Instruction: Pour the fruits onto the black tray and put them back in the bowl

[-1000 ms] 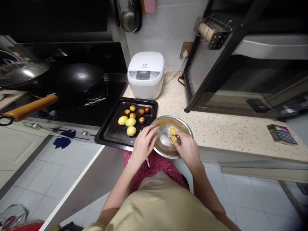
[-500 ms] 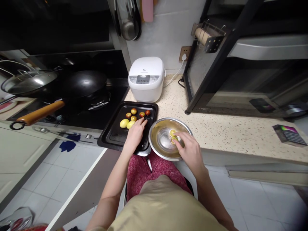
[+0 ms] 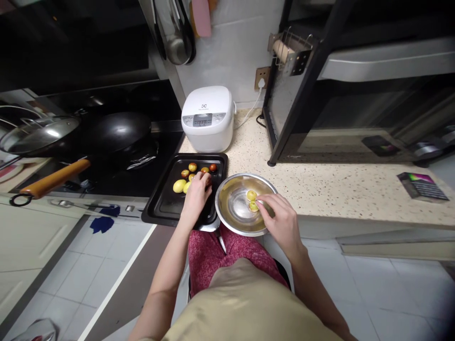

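Note:
My left hand (image 3: 196, 193) is over the black baking tray (image 3: 167, 208), its fingers curled down and closed. What they hold, if anything, is hidden beneath them. Around it lie several small red-and-yellow round fruits (image 3: 192, 166) and two larger pale yellow oval fruits (image 3: 179, 186), one partly covered by the hand. My right hand (image 3: 282, 222) reaches over the rim of the steel bowl (image 3: 227, 220), thumb and forefinger pinched together beside a yellow-green fruit (image 3: 253, 207). Another yellow fruit (image 3: 251, 195) rests just behind it. Whether something small is between those fingertips cannot be made out.
Behind the tray stands a white rice cooker (image 3: 208, 121). A wok (image 3: 117, 132) and a lidded pan (image 3: 42, 135) sit on the stove at left, a wooden handle (image 3: 59, 179) jutting forward. A black rack with an oven (image 3: 355, 118) fills the right; a small box (image 3: 422, 187) lies before it.
My left fingers, spread over the fruits before, have curled down onto the tray. My right fingertips have drawn back slightly, showing more of the two fruits in the bowl. The view has shifted a little.

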Available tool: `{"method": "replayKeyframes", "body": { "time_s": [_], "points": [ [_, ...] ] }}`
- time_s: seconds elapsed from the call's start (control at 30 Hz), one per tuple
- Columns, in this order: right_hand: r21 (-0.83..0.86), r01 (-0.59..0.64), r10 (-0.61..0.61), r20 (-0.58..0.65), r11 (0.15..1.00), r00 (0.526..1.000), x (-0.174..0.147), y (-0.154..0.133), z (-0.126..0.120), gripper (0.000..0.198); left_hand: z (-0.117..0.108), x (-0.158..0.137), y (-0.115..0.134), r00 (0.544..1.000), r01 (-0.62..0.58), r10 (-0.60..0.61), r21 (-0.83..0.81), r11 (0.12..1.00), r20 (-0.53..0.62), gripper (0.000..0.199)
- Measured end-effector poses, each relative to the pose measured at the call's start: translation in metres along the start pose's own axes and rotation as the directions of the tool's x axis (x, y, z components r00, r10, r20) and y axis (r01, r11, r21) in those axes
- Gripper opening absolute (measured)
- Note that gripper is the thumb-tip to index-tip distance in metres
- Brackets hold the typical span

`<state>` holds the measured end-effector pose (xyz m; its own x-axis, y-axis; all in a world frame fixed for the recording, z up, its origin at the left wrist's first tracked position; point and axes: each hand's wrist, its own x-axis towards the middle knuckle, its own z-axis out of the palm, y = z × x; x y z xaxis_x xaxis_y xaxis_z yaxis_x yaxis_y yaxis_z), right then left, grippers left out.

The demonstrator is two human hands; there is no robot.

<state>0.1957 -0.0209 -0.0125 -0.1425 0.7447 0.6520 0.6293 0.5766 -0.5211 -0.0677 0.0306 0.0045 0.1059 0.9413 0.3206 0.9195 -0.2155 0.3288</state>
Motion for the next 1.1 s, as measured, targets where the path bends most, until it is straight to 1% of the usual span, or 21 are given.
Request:
{"method": "replayKeyframes", "body": {
  "time_s": [0.07, 0.1, 0.13, 0.17, 0.23, 0.3, 0.4, 0.5, 0.57, 0.77, 0.87, 1.0, 1.1],
  "points": [
    [0.012, 0.005, -0.005, -0.01, 1.0, 1.0, 0.0, 0.0, 0.0, 0.011, -0.005, 0.0, 0.009, 0.996, -0.047, 0.035, -0.145, 0.988, -0.083, 0.025],
    [0.015, 0.008, -0.008, -0.017, 1.0, 1.0, -0.001, 0.0, 0.0, 0.012, -0.006, 0.0, 0.016, 0.994, -0.089, 0.072, -0.208, 0.974, -0.086, 0.024],
    [0.017, 0.012, -0.011, -0.025, 1.0, 1.0, -0.001, 0.001, -0.001, 0.011, -0.007, 0.0, 0.023, 0.991, -0.133, 0.121, -0.257, 0.957, -0.062, 0.024],
    [0.019, 0.015, -0.014, -0.032, 1.0, 0.999, -0.001, 0.0, -0.001, 0.011, -0.006, 0.0, 0.03, 0.985, -0.171, 0.175, -0.291, 0.941, -0.014, 0.023],
    [0.024, 0.02, -0.019, -0.043, 1.0, 0.999, -0.002, 0.0, -0.002, 0.011, -0.001, 0.002, 0.044, 0.961, -0.212, 0.255, -0.312, 0.926, 0.105, 0.021],
    [0.032, 0.013, -0.012, -0.049, 0.999, 0.999, -0.003, -0.001, -0.003, 0.011, 0.008, 0.005, 0.054, 0.935, -0.228, 0.291, -0.287, 0.931, 0.203, 0.019],
    [0.04, -0.027, 0.028, -0.034, 0.999, 0.999, -0.005, -0.001, -0.006, 0.013, 0.023, 0.01, 0.063, 0.9, -0.256, 0.304, -0.184, 0.949, 0.313, 0.018],
    [0.05, -0.071, 0.072, -0.01, 0.996, 0.997, -0.008, -0.001, -0.007, 0.016, 0.033, 0.015, 0.066, 0.874, -0.288, 0.289, -0.063, 0.956, 0.39, 0.02],
    [0.06, -0.08, 0.081, -0.003, 0.995, 0.997, -0.009, 0.0, -0.007, 0.016, 0.034, 0.015, 0.068, 0.868, -0.3, 0.28, -0.015, 0.954, 0.411, 0.021],
    [0.072, -0.019, 0.02, -0.013, 0.997, 1.0, -0.011, 0.005, -0.003, 0.013, 0.026, 0.009, 0.074, 0.877, -0.32, 0.274, 0.054, 0.946, 0.395, 0.016],
    [0.07, 0.021, -0.02, -0.015, 0.997, 1.0, -0.013, 0.008, -0.001, 0.01, 0.018, 0.005, 0.071, 0.89, -0.304, 0.278, 0.016, 0.953, 0.363, 0.013],
    [0.068, 0.06, -0.058, -0.027, 0.996, 0.998, -0.016, 0.011, -0.001, 0.009, 0.002, 0.007, 0.057, 0.934, -0.232, 0.255, -0.121, 0.965, 0.248, 0.019],
    [0.068, 0.07, -0.067, -0.051, 0.995, 0.996, -0.016, 0.01, -0.002, 0.01, -0.008, 0.016, 0.035, 0.973, -0.167, 0.181, -0.107, 0.98, 0.146, 0.023]
  ]
}}
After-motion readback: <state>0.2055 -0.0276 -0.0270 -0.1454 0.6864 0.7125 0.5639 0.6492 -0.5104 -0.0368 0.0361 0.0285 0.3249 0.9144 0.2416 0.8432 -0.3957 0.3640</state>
